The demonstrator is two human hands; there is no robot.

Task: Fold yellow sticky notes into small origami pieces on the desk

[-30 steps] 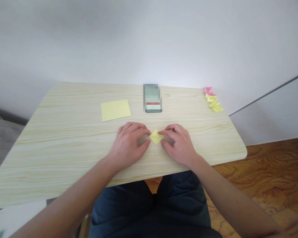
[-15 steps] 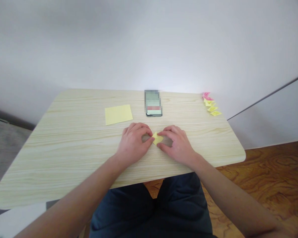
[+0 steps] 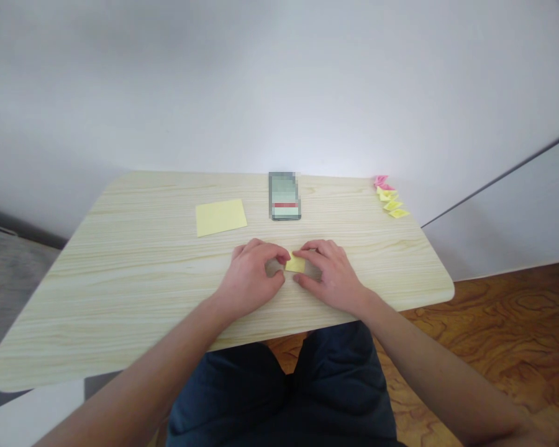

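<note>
1. Now the small yellow paper (image 3: 295, 264) shows as a squat, nearly square patch just below the middle of the frame. Half a second earlier it sat as a tilted diamond with a corner pointing left, and more of it was visible.
2. The two hands have drawn closer over it, so only a narrow patch of paper shows between the fingertips.
3. The left hand (image 3: 254, 276) lies palm down on the table (image 3: 121, 298) with its fingers curled. Its index fingertip and thumb are closed to a narrow pinch at the paper's left edge.
4. The right hand (image 3: 331, 273) mirrors it, with the index fingertip on the paper's upper edge and the thumb at the lower right corner. Its other fingers are bent and rest on the wood beside.
5. The paper lies flat on the table, touching both hands.
6. Above it, near the frame's centre, lies a phone (image 3: 284, 196). Left of that is a yellow note pad (image 3: 220, 216). Both are well apart from the hands.
7. At the table's upper right edge sits a row of folded yellow pieces (image 3: 391, 203), with pink pieces (image 3: 381, 181) at its far end.
</note>
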